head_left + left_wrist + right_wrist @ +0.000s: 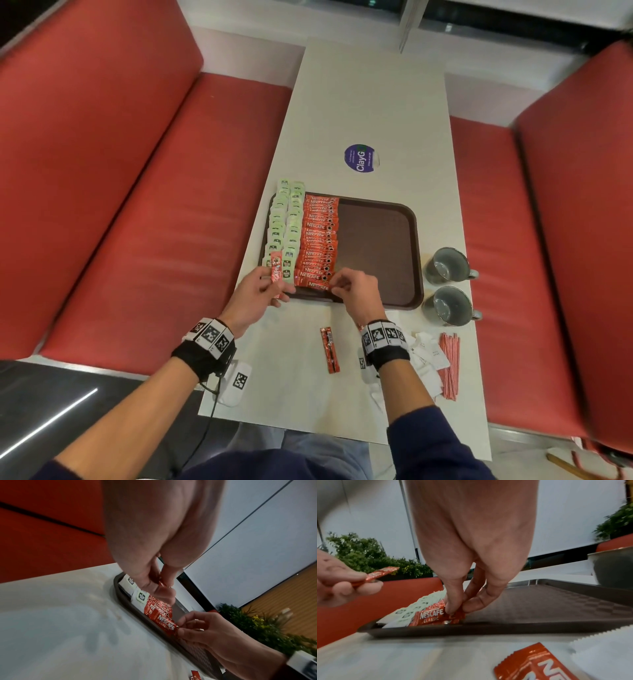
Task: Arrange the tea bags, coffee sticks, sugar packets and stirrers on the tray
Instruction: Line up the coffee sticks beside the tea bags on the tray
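Your right hand [356, 291] pinches the near-most coffee stick [435, 616] btwn thumb and fingertips [452, 608] at the tray's [394, 246] near edge. That stick lies flat with its long axis running left-right across the tray, label end toward the tea bags [284, 226], gripped end toward the bare brown half. It sits at the front of the row of coffee sticks [320, 240], all lying the same way, stacked front to back.

Your left hand [257, 294] holds a 2nd coffee stick [276, 269] just over the near-left corner, above the tea bags; its long axis runs roughly near-far, tip pointing away from you, tilted up a bit in the right wrist view. Fingers are curled round its lower end, though how many sticks sit in that grip is prob. one — blur makes it hard to say.

A loose coffee stick [329, 349] lies on the table [370, 102] near your right wrist, long axis near-far. Stirrers [449, 365] lie in a bundle at the right, pointing near-far, beside white sugar packets [426, 353]. Two grey mugs [448, 265] stand right of the tray.
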Action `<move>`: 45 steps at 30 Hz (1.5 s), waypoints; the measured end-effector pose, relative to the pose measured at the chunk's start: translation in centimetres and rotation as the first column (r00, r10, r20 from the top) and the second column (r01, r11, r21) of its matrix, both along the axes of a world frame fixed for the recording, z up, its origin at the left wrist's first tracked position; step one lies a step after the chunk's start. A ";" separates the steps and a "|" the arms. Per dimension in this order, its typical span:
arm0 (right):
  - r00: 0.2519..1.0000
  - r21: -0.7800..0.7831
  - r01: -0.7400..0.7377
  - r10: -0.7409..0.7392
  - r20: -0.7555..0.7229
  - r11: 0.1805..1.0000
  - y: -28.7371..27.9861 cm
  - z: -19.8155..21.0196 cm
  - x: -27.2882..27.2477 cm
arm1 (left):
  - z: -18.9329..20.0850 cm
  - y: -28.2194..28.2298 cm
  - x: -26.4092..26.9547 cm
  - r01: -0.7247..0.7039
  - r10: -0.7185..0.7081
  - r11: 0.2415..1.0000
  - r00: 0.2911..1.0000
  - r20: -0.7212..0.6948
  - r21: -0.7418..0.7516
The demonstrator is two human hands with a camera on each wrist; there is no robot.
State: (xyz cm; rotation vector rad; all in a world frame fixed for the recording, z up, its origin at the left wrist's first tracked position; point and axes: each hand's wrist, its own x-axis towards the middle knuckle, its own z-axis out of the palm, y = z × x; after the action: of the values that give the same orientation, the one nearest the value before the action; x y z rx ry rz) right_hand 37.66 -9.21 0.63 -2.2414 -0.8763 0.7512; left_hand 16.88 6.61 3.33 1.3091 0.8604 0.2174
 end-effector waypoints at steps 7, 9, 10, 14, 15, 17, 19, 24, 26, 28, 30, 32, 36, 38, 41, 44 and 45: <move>0.996 -0.060 -0.055 0.059 0.072 0.997 1.8 -1.9 -0.2 | -0.1 -0.4 -0.9 0.093 -0.093 0.996 0.996 -0.011 -0.015; 0.991 -0.025 -0.029 0.032 0.128 0.999 1.8 -1.8 -0.6 | -0.1 -0.3 -1.0 0.115 -0.115 0.993 0.993 -0.006 -0.002; 0.991 0.020 -0.011 0.009 0.130 1.000 1.8 -1.5 -0.8 | -0.2 -0.3 -1.0 0.130 -0.130 0.991 0.992 -0.002 0.007; 0.995 0.250 0.009 0.017 -0.101 0.968 1.8 2.4 -2.2 | -0.4 -0.4 -0.7 0.211 -0.208 0.975 0.977 -0.048 0.073; 0.986 0.285 -0.011 0.057 -0.155 0.959 1.8 3.1 -2.4 | -0.4 -0.4 -0.5 0.226 -0.220 0.970 0.973 -0.066 0.095; 0.977 0.314 -0.065 0.124 -0.171 0.947 1.6 3.8 -2.6 | -0.2 -0.5 -0.1 0.238 -0.226 0.960 0.969 -0.098 0.144; 0.975 0.293 -0.057 0.117 -0.191 0.954 1.3 3.8 -2.4 | 0.2 -0.6 0.4 0.242 -0.223 0.951 0.968 -0.115 0.194; 0.969 0.259 0.007 0.057 -0.241 0.966 -0.2 3.3 -1.3 | 0.6 -0.6 1.2 0.220 -0.203 0.941 0.975 -0.089 0.256; 0.975 0.207 -0.029 0.073 -0.208 0.978 -0.8 2.7 -0.9 | 0.4 -0.6 1.4 0.207 -0.186 0.939 0.977 -0.100 0.276; 0.983 0.153 -0.040 0.066 -0.174 0.987 -1.1 2.0 -0.5 | 0.0 -0.6 1.6 0.193 -0.164 0.923 0.980 -0.116 0.332; 0.993 0.121 -0.020 0.034 -0.115 0.992 -1.3 1.1 0.0 | -0.6 -0.5 1.8 0.167 -0.114 0.879 0.983 -0.143 0.446; 0.998 0.100 0.020 -0.014 -0.063 0.995 -1.3 0.1 0.3 | -1.2 -0.6 1.9 0.162 -0.089 0.822 0.983 -0.159 0.545; 0.999 0.053 0.020 -0.019 -0.026 0.998 -0.8 -2.3 -0.1 | -2.6 -2.0 2.2 0.341 -0.213 0.616 0.940 -0.267 0.710; 1.000 0.041 0.009 -0.008 -0.005 0.999 -0.3 -3.0 -0.6 | -3.7 -3.2 2.2 0.460 -0.285 0.469 0.887 -0.364 0.754; 0.999 0.027 0.008 -0.009 0.042 1.000 0.2 -3.8 -0.9 | -5.1 -4.5 2.1 0.556 -0.320 0.289 0.823 -0.469 0.780; 0.995 0.003 0.008 -0.008 0.095 1.000 0.6 -4.2 -1.0 | -5.8 -5.0 2.2 0.576 -0.289 0.207 0.808 -0.512 0.791; 0.994 -0.003 0.009 -0.008 0.108 1.000 0.7 -4.3 -1.0 | -6.0 -5.1 2.3 0.569 -0.280 0.199 0.813 -0.510 0.798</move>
State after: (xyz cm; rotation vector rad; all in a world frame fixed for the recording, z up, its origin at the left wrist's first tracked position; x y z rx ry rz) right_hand 36.67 -8.52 -3.63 -2.3049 -0.9165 0.6326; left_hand 19.17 1.54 -2.65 2.7381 0.4672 0.0693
